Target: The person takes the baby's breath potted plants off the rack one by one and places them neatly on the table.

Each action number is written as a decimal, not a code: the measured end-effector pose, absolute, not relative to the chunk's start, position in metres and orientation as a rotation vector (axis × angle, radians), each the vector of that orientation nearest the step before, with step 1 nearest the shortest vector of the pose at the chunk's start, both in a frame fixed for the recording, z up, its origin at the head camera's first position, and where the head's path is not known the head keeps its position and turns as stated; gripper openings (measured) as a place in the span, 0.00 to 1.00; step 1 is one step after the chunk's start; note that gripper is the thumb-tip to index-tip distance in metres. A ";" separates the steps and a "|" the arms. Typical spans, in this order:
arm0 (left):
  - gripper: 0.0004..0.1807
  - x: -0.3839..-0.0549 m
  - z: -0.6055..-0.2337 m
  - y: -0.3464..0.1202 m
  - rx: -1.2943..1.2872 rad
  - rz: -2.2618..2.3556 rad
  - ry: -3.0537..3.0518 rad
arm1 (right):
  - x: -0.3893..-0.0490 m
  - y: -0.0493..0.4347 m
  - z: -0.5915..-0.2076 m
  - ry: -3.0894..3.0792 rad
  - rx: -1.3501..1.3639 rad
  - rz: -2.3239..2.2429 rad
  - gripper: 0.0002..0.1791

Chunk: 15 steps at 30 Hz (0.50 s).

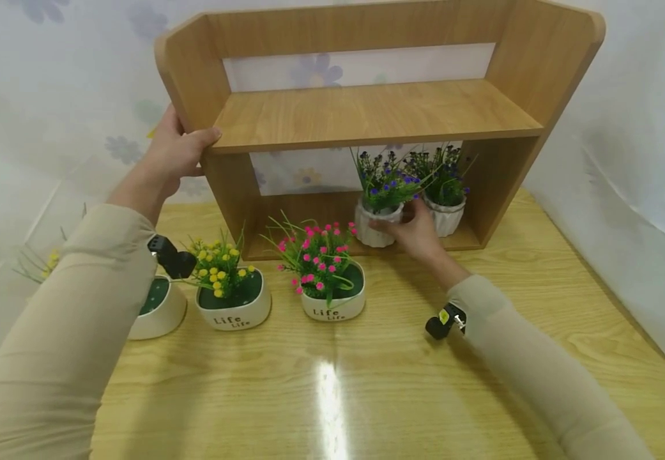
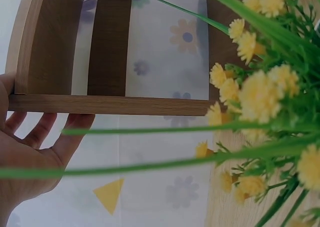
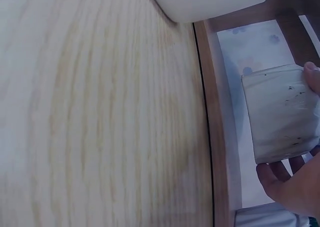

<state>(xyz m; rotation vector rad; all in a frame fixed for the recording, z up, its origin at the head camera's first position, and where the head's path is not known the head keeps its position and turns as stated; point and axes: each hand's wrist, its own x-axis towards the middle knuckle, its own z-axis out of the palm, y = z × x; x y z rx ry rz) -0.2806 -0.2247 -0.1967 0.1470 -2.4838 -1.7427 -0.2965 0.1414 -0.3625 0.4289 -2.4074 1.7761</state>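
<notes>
My left hand point(image 1: 172, 153) grips the left side panel of a two-tier wooden shelf point(image 1: 366, 115), thumb at the front by the middle board and fingers along the outer side. Inside the lower compartment, my right hand point(image 1: 418, 231) holds a white ribbed pot point(image 1: 374, 229) of blue-purple artificial flowers, thumb on one side and fingers around the other. The right wrist view shows this pot point(image 3: 280, 114) from the side, close over the lower board. Just right of it stands a matching potted plant point(image 1: 446, 214) in the same compartment.
In front of the shelf, a pink-flowered plant in a white oval pot point(image 1: 332, 308) and a yellow-flowered one point(image 1: 234, 316) stand on the wooden table point(image 1: 424, 396). Another white pot point(image 1: 162, 316) is partly hidden behind my left sleeve. A flower-patterned cloth point(image 1: 79, 83) hangs behind.
</notes>
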 end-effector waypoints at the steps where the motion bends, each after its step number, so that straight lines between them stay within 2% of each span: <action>1: 0.34 -0.281 -0.197 -0.224 0.152 -1.744 -2.484 | -0.293 0.142 -0.359 -2.393 0.451 1.798 0.40; 6: 0.33 -0.283 -0.196 -0.222 0.161 -1.755 -2.474 | -0.282 0.144 -0.347 -2.356 0.502 1.827 0.40; 15: 0.34 -0.289 -0.196 -0.219 0.157 -1.745 -2.482 | -0.271 0.154 -0.337 -2.456 0.432 1.722 0.32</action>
